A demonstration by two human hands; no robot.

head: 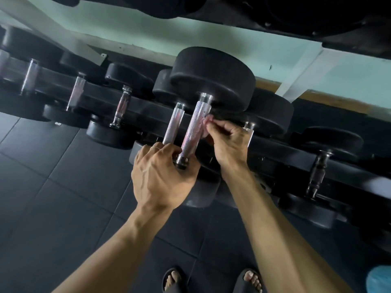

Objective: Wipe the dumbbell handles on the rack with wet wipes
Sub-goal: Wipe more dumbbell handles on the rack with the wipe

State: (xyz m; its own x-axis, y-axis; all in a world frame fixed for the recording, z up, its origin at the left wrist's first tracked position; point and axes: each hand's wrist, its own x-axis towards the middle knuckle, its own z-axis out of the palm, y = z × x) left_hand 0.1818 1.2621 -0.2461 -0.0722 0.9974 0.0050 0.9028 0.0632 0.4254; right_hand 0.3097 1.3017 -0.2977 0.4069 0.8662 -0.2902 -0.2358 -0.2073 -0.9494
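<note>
The knurled silver dumbbell handle (193, 127) is steadied at its near end by the left hand (160, 176); a thin pale wet wipe (206, 121) is pinched by the right hand (228, 140) against it. The wipe could be snagged and torn by the knurling.

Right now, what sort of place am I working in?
Most likely a gym's free-weights area: round black dumbbells with knurled steel handles sit in rows on a dark rack, above black rubber floor tiles.

Knurled shiny metal handle (193, 127) — matt heads (211, 79)
</note>
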